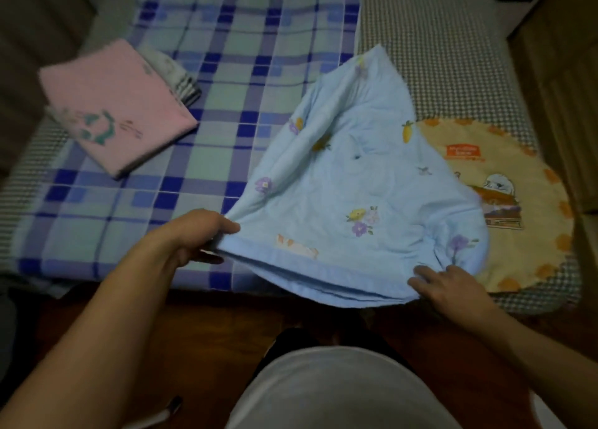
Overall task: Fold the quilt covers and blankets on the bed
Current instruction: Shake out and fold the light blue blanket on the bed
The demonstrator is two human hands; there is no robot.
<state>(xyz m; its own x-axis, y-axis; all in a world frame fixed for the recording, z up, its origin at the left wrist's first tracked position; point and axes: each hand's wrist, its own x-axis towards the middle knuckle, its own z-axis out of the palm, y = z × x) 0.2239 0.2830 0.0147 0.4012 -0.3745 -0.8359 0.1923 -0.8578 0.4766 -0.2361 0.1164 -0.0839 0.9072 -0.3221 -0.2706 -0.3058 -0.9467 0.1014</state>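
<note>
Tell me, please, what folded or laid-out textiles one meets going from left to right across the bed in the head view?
Pink folded cover → blue-and-green plaid sheet → light blue floral quilt, held at its near corners by both hands → round yellow cushion.

Dim light; dark wood floor (pixel 200 341); brown cabinet (pixel 563 72) right.

Your left hand (pixel 197 237) pinches with thumb and curled fingers; your right hand (pixel 449 286) grips, both forearms extended forward.
</note>
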